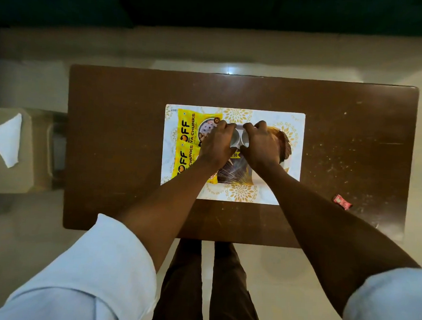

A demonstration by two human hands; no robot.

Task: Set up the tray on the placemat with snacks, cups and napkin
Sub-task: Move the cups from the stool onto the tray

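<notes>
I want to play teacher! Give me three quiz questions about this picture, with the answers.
1. True or false: the white napkin lies on the tray.
2. What does the left hand, like the right hand, hold? A a spoon; B a white cup; C a plate.
3. Fill in: the red wrapper lies on the table, to the ___ of the placemat.
Key: 1 false, it lies on the pale stool beside the table. 2 B: left cup, right cup. 3 right.
</notes>
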